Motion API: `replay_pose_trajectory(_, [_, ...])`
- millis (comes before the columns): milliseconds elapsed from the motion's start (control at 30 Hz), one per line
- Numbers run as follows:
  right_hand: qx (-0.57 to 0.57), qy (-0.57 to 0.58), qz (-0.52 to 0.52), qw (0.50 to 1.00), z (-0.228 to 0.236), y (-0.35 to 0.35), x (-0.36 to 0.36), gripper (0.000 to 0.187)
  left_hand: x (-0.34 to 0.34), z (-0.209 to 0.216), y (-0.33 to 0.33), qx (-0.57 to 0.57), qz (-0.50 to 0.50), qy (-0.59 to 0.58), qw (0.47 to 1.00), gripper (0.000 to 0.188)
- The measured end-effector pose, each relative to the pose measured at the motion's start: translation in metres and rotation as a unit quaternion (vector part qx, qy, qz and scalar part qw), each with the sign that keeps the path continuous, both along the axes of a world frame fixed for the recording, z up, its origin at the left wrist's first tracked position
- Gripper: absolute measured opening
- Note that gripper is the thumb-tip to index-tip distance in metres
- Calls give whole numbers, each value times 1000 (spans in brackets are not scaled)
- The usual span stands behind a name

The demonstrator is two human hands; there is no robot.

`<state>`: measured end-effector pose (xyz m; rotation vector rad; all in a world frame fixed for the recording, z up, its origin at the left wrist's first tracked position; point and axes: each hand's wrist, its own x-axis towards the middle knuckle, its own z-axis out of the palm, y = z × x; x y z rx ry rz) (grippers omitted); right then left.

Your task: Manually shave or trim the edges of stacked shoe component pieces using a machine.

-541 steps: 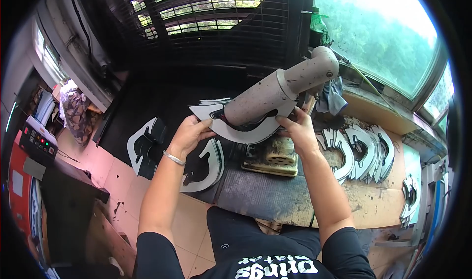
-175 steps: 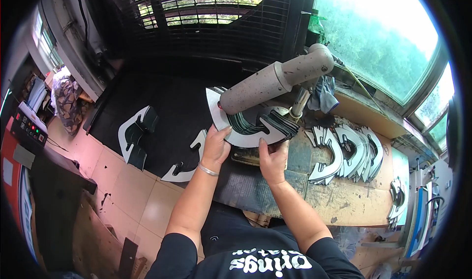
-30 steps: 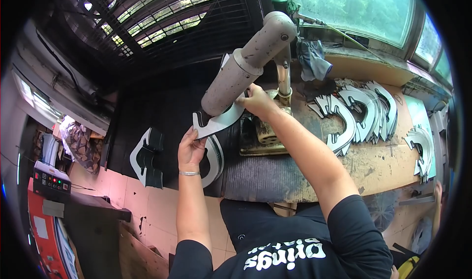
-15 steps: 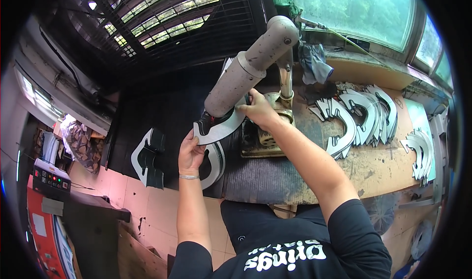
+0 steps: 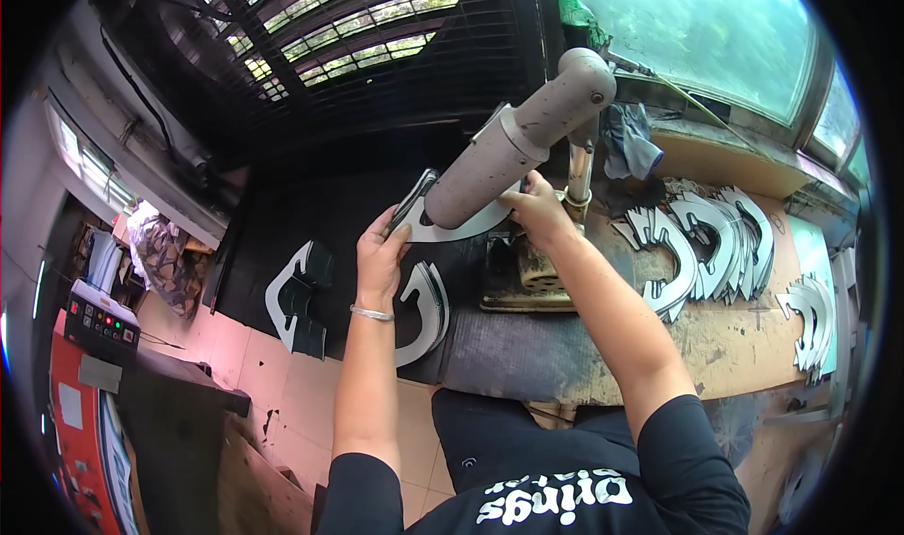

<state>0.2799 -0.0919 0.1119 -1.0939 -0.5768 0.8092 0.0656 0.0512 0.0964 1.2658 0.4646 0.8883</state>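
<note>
In both hands is a curved white shoe-upper piece (image 5: 471, 229) with a dark edge, lying under the rounded end of a grey machine arm (image 5: 490, 163). My left hand (image 5: 381, 260) pinches its near left end, where a dark folded part stands up. My right hand (image 5: 541, 213) is closed on its other end, beside the machine's base; some fingertips there are hidden. The arm covers the middle of the piece. Just right of my left hand, a stack of curved white pieces (image 5: 431, 318) lies on the black table top (image 5: 363, 295).
An angular white-and-black stack (image 5: 282, 295) lies at the left. Several fanned piles of white curved pieces (image 5: 720, 248) cover the brown board (image 5: 603, 356) at the right, with another pile (image 5: 810, 323) near its edge. A stained metal base (image 5: 527, 276) carries the arm. A glove (image 5: 629, 144) hangs behind.
The piece has turned under the arm, its left end now raised with a dark part upright. My left hand has shifted its grip on it. The whole view has swung slightly.
</note>
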Motion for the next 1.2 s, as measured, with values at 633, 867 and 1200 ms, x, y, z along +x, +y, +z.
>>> replay_pose_trajectory(633, [-5,-20,55,998,-18,-8,-5,49,-20,9,-19,64,29,12,997,45])
replay_pose_trajectory(867, [36,11,29,999,-11,-23,-26,45,-32,11,-33,24,30,3,999,44])
replay_pose_trajectory(1200, [-35,-69,33,996,5,-6,-2,37,-20,-33,-7,-194,-82,-90,974,38])
